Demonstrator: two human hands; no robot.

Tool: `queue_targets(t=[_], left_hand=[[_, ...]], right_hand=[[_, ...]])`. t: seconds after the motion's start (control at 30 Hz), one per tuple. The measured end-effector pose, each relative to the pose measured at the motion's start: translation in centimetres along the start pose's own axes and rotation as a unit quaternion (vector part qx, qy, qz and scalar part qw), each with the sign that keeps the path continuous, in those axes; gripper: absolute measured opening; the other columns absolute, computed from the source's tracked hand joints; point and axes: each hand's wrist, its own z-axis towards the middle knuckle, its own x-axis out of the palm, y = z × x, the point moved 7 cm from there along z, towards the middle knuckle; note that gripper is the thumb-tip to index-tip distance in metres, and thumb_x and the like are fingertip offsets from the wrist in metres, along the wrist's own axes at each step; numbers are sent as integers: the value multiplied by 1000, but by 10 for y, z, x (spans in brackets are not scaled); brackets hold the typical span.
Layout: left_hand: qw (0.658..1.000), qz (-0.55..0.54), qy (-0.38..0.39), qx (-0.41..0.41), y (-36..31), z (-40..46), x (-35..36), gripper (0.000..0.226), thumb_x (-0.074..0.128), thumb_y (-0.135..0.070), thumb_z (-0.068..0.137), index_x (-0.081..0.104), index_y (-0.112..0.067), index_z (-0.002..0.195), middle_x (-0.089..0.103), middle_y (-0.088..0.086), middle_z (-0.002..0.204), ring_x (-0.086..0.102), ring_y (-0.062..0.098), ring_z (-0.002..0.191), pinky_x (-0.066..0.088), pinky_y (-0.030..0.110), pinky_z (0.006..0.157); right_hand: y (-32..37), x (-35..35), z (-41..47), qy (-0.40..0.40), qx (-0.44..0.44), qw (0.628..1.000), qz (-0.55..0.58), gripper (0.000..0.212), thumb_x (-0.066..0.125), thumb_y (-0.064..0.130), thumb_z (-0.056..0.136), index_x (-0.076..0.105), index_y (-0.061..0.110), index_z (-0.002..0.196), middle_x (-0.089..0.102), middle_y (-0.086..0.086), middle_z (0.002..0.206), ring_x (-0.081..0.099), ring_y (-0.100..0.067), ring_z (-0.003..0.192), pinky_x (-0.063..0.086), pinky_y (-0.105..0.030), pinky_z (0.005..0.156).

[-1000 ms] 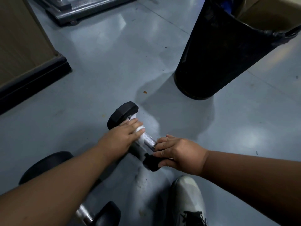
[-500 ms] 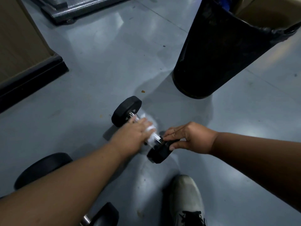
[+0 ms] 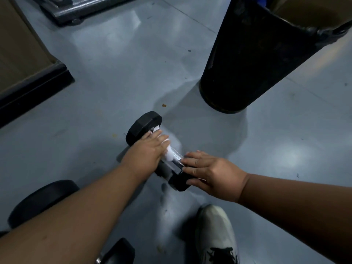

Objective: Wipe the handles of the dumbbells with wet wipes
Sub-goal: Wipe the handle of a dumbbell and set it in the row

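A glossy grey floor [image 3: 114,77] fills the head view, with a tall black bin [image 3: 251,60] standing at the upper right and a brown panel with a black base [image 3: 28,73] at the left edge. A dark metal frame [image 3: 80,8] crosses the top left.

On the floor in the middle lies a small dumbbell [image 3: 142,126], its black weights set on a slant from upper left to lower right. The left hand [image 3: 146,151] lies over the metal handle [image 3: 176,156] near the far weight, fingers curled down on a white wet wipe [image 3: 168,154] that wraps the bar; a corner of the wipe shows by the far weight. The right hand [image 3: 211,172] rests on the near weight with fingers nearly straight, thumb under the edge, fingertips reaching the bare end of the handle.

A second, larger dumbbell [image 3: 43,201] lies at the lower left, mostly hidden behind the left forearm. A white shoe with black laces [image 3: 217,235] stands on the floor at the bottom, just below the right hand.
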Motion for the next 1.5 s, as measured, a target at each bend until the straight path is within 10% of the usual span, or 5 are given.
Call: queue_targets(t=[0.63, 0.83, 1.07, 1.27, 1.5], left_hand=[[996, -63, 2, 59, -59, -8, 14, 47, 41, -15, 84, 71, -5, 119, 69, 8, 127, 61, 33, 124, 33, 45, 111], [996, -50, -33, -59, -8, -3, 9, 43, 41, -14, 88, 71, -5, 118, 67, 10, 130, 56, 35, 131, 34, 47, 108], [989, -111, -6, 94, -61, -11, 17, 45, 44, -13, 87, 66, -4, 125, 65, 13, 133, 50, 31, 132, 29, 42, 113], [993, -84, -29, -80, 0, -2, 11, 47, 36, -9, 88, 65, 1, 123, 62, 18, 135, 54, 41, 130, 22, 40, 116], [990, -118, -2, 82, -54, -7, 18, 45, 41, -8, 88, 65, 3, 125, 64, 19, 133, 55, 33, 130, 28, 47, 112]], right_hand=[[1, -10, 11, -7, 12, 1000, -15, 28, 68, 31, 91, 76, 9, 107, 75, -3, 114, 66, -23, 113, 55, -39, 97], [-1, -11, 13, 3, 6, 1000, 12, 30, 65, 30, 95, 75, 3, 100, 74, -7, 109, 67, -29, 106, 55, -41, 91], [0, -14, 12, -13, 11, 1000, 7, 33, 61, 36, 92, 77, 11, 105, 75, -3, 114, 66, -22, 112, 55, -37, 96], [-5, -9, 11, 6, 18, 999, 35, 35, 60, 36, 96, 76, 6, 104, 74, -6, 114, 67, -26, 109, 54, -40, 94], [-6, -12, 13, -2, 17, 999, 39, 32, 65, 34, 93, 76, 7, 107, 74, -4, 115, 67, -25, 112, 53, -40, 96]])
